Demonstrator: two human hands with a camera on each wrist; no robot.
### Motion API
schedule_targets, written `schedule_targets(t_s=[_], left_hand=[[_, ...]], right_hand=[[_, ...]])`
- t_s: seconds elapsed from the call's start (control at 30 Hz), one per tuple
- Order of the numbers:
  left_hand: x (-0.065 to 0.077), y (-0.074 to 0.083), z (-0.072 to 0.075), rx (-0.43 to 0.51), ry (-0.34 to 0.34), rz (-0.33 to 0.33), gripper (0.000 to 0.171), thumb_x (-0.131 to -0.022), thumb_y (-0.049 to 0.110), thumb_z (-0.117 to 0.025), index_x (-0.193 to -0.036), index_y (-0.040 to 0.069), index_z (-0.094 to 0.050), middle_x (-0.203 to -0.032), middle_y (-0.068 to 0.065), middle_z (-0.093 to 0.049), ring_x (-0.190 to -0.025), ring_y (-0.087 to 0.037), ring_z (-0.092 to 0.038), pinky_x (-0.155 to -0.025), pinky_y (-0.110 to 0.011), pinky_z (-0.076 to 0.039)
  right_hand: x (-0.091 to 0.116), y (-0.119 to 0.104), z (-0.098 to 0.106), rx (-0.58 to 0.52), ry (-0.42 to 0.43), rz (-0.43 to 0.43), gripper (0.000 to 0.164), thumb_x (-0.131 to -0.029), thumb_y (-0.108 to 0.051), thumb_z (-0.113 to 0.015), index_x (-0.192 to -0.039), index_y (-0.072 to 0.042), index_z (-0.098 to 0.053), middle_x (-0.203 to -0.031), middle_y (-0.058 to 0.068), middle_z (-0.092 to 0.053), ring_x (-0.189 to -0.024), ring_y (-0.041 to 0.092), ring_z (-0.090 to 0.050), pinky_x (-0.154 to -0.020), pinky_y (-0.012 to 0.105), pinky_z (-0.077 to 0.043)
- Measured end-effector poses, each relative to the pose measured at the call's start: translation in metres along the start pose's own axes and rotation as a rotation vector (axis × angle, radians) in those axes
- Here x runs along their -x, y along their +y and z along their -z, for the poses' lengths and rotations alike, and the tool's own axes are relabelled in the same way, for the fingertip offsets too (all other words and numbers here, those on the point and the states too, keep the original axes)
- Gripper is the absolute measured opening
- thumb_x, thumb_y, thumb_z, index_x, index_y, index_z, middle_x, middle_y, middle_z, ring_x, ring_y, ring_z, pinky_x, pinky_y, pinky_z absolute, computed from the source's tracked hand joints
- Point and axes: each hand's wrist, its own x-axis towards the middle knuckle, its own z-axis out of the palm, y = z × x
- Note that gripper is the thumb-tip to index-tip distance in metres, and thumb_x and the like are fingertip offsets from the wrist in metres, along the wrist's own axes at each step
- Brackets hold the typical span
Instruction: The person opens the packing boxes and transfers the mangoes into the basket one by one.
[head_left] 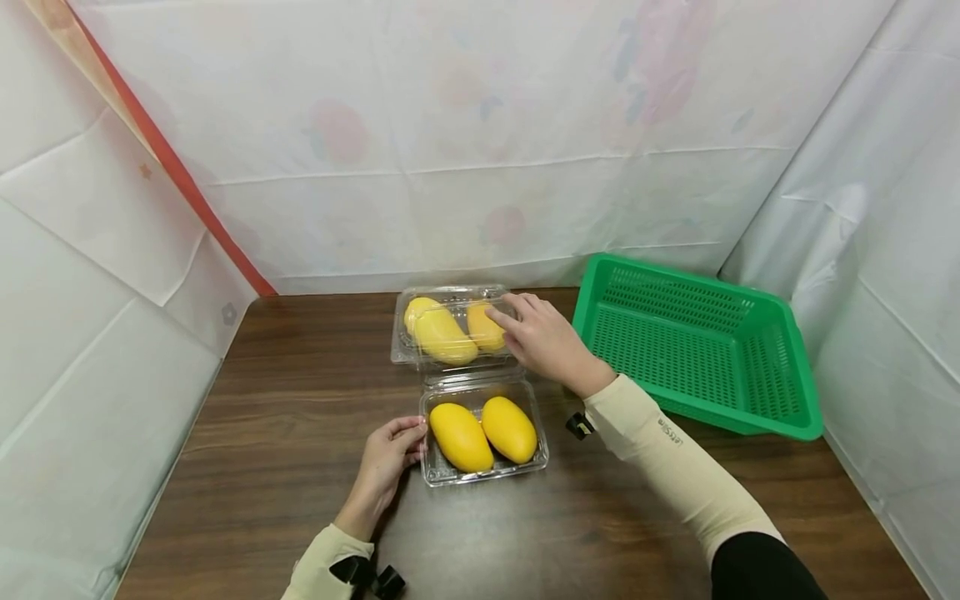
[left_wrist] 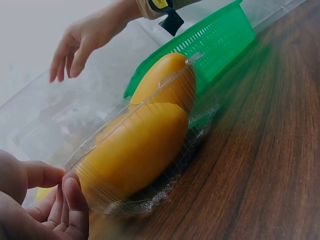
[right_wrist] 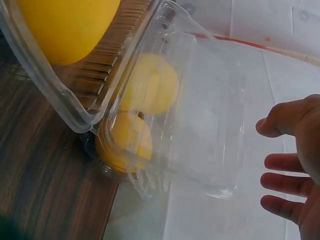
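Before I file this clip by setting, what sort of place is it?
Probably a makeshift recording booth: white sheets hang on three sides of a wooden table, which holds a green basket and yellow fruit in clear boxes.

Looks like a makeshift sheeted-off booth, room type unclear: wood-grain tabletop (head_left: 247, 433) boxed in by white sheets (head_left: 450, 117) on three sides.

My right sleeve (head_left: 675, 462): cream, close-fitting, with small dark lettering (head_left: 670, 432) printed lengthwise; above it, a black upper sleeve (head_left: 761, 571). My left sleeve (head_left: 322, 560): matching cream. Each wrist carries a black device; the right device (head_left: 573, 423) bears a yellow label (left_wrist: 160, 4), the left device (head_left: 352, 570) shows two blocky parts. My left grip (head_left: 386, 462) and right grip (head_left: 546, 340): bare.
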Motion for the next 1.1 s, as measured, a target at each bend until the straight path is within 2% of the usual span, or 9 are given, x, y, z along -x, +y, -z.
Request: schedule_targets(t_s=[0.27,0.53,0.73,0.83,1.1], left_hand=[[0.002,0.0,0.0,-0.008,0.007,0.01,0.025,-0.093,0.002,-0.06,-0.114,-0.01,-0.057,-0.076,0.003,-0.064,-0.06,-0.006,-0.057,-0.056,-0.017,-0.05],[0.002,-0.001,0.001,0.0,0.008,0.006,0.025,-0.093,0.003,-0.061,-0.114,-0.01,-0.057,-0.076,0.004,-0.064,-0.06,-0.006,-0.056,-0.056,-0.016,-0.05],[0.003,0.0,0.001,0.005,0.005,-0.004,0.026,-0.092,0.003,-0.062,-0.114,-0.01,-0.057,-0.077,0.003,-0.065,-0.06,-0.005,-0.056,-0.056,-0.017,-0.05],[0.003,0.0,0.001,0.003,0.005,0.003,0.027,-0.092,0.003,-0.062,-0.115,-0.01,-0.057,-0.077,0.004,-0.065,-0.06,-0.005,-0.056,-0.056,-0.017,-0.05],[0.004,0.001,0.001,0.007,-0.002,0.003,0.028,-0.093,0.003,-0.061,-0.116,-0.011,-0.056,-0.075,0.006,-0.064,-0.059,-0.005,-0.056,-0.055,-0.016,-0.05]], right_hand=[[0.005,-0.001,-0.003,-0.018,0.087,0.065,0.042,-0.089,-0.012,-0.067,-0.131,-0.012,-0.061,-0.128,0.017,-0.06,-0.114,0.032,-0.059,-0.091,0.043,-0.054],[0.008,-0.004,-0.004,-0.058,0.121,0.093,0.046,-0.089,-0.015,-0.069,-0.133,-0.012,-0.058,-0.129,0.018,-0.06,-0.115,0.032,-0.06,-0.094,0.043,-0.053],[0.009,-0.006,-0.002,-0.093,0.115,0.091,0.046,-0.089,-0.02,-0.071,-0.132,-0.011,-0.058,-0.126,0.018,-0.061,-0.111,0.032,-0.062,-0.096,0.045,-0.053],[0.01,-0.007,-0.001,-0.113,0.099,0.084,0.044,-0.089,-0.02,-0.07,-0.13,-0.01,-0.06,-0.125,0.018,-0.062,-0.109,0.031,-0.063,-0.093,0.043,-0.055],[0.013,-0.01,0.0,-0.18,0.071,0.067,0.032,-0.092,-0.022,-0.067,-0.121,-0.009,-0.066,-0.114,0.012,-0.066,-0.091,0.022,-0.064,-0.073,0.031,-0.056]])
